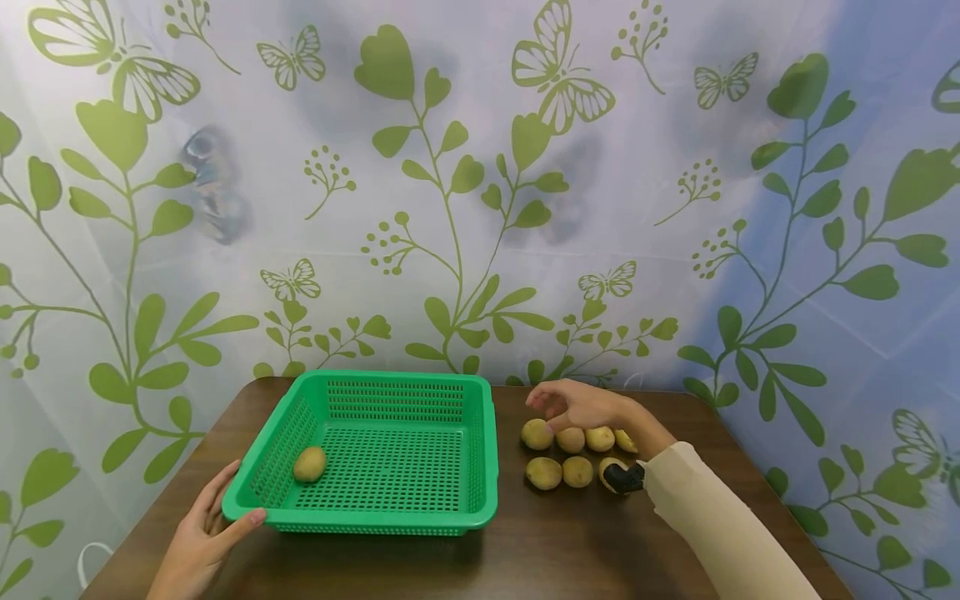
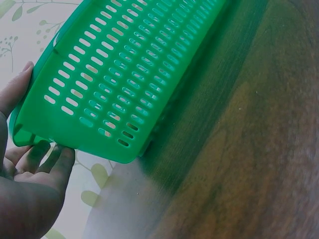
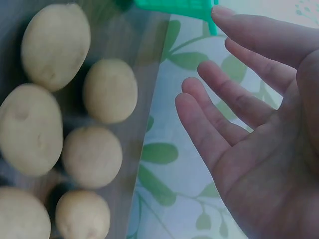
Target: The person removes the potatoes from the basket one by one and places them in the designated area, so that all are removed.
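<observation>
A green plastic basket (image 1: 367, 519) with slotted walls stands on the left half of the table, and one potato (image 1: 309, 464) lies inside it near the left wall. My left hand (image 1: 197, 537) grips the basket's near left corner; in the left wrist view its thumb and curled fingers (image 2: 61, 164) hold the rim. Right of the basket, several potatoes (image 1: 543, 473) lie in two rows. Over the back row hovers my right hand (image 1: 583, 407), holding nothing. Its fingers look loosely extended and apart from the potatoes in the right wrist view.
The brown wooden table (image 1: 555, 550) reaches back to a pale curtain (image 1: 457, 200) printed with green leaves and butterflies. A black wrist device (image 1: 624, 478) on the right sleeve partly covers one front-row potato. A thin white loop (image 1: 84, 558) shows beyond the table's left edge.
</observation>
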`<state>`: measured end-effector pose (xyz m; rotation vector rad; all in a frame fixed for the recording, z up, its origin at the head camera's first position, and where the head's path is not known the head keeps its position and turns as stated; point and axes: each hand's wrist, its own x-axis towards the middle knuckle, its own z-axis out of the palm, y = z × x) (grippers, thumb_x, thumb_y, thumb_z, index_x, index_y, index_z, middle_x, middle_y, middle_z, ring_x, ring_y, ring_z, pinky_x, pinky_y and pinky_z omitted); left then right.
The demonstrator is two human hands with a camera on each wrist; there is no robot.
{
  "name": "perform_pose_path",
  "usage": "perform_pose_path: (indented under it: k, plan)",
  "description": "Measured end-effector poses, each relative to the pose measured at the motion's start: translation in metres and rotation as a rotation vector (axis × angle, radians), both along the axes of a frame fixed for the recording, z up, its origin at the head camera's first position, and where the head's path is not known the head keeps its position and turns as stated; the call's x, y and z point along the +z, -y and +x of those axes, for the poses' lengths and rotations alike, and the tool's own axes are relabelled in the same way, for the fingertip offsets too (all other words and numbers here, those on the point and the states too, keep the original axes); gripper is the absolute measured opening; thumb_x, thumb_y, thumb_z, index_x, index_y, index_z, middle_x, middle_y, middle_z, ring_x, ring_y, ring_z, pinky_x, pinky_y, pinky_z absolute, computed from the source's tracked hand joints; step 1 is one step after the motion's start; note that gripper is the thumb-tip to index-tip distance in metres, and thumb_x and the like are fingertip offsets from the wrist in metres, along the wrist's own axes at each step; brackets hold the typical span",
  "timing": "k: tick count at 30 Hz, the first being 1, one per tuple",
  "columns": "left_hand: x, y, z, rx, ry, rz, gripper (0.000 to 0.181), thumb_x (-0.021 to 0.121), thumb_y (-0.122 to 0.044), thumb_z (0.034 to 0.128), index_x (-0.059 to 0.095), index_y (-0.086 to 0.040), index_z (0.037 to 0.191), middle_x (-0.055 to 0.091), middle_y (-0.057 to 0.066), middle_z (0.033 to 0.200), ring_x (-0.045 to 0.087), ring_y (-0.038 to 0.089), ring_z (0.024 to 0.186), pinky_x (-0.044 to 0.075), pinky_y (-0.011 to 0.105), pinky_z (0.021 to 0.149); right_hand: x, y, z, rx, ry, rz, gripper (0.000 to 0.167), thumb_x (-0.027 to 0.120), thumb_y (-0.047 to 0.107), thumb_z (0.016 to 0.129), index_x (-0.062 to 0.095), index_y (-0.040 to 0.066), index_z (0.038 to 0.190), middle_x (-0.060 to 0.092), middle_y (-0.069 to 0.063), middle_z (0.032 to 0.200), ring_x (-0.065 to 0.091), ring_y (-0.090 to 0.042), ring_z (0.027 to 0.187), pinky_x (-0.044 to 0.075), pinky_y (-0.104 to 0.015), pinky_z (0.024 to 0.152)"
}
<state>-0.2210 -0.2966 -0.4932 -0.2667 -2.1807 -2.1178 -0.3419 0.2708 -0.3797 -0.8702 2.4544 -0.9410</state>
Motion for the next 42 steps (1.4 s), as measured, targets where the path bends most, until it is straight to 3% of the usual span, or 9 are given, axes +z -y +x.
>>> perform_pose_path:
  k: [8,15,23,32,39,42]
  plan:
    - [0.000,0.000,-0.001,0.005,0.004,-0.022,0.075,0.062,0.002,0.1028,0.022,-0.017,0.163,0.046,-0.028,0.138,0.049,-0.014,0.119,0.050,0.012,0.087,0.003,0.023,-0.007,0.023,-0.001,-0.001,0.040,0.069,0.014,0.101,0.057,0.004,0.138,0.057,-0.012,0.133,0.057,-0.035,0.124,0.048,-0.050,0.104]
    - [0.000,0.001,-0.002,-0.008,0.028,-0.013,0.077,0.062,-0.001,0.1035,0.017,-0.013,0.165,0.045,-0.026,0.139,0.050,-0.013,0.119,0.052,0.013,0.087,0.005,0.041,-0.012,-0.010,-0.014,0.017,0.044,0.070,0.014,0.100,0.055,0.006,0.141,0.057,-0.012,0.133,0.055,-0.038,0.125,0.049,-0.049,0.103]
    - [0.004,0.003,0.000,0.032,0.070,-0.155,0.080,0.064,-0.013,0.1052,0.014,-0.019,0.167,0.038,-0.026,0.142,0.044,-0.022,0.116,0.050,0.011,0.087,0.012,0.069,-0.018,0.016,0.014,0.038,0.046,0.071,0.012,0.100,0.056,0.004,0.142,0.058,-0.015,0.136,0.058,-0.034,0.123,0.051,-0.045,0.100]
    - [-0.001,0.004,-0.001,0.001,0.054,-0.051,0.078,0.062,-0.003,0.1042,0.015,-0.013,0.166,0.044,-0.030,0.137,0.049,-0.016,0.117,0.051,0.012,0.085,0.013,0.094,-0.026,0.067,0.021,0.005,0.042,0.070,0.010,0.100,0.058,0.010,0.141,0.054,-0.017,0.140,0.059,-0.036,0.122,0.055,-0.037,0.094]
    - [0.001,0.003,0.000,-0.003,0.036,-0.088,0.078,0.063,-0.005,0.1045,0.016,-0.017,0.166,0.043,-0.029,0.139,0.048,-0.016,0.118,0.050,0.012,0.087,0.011,0.110,-0.035,0.099,0.015,-0.004,0.041,0.071,0.013,0.100,0.060,0.011,0.139,0.057,-0.007,0.136,0.060,-0.033,0.121,0.054,-0.034,0.095]
    - [0.000,0.002,0.000,-0.013,0.021,-0.055,0.077,0.062,-0.002,0.1040,0.018,-0.017,0.166,0.044,-0.027,0.140,0.049,-0.014,0.119,0.051,0.012,0.087,0.009,0.118,-0.038,0.108,0.012,-0.021,0.040,0.072,0.012,0.100,0.061,0.010,0.138,0.057,-0.006,0.135,0.060,-0.033,0.121,0.054,-0.033,0.095]
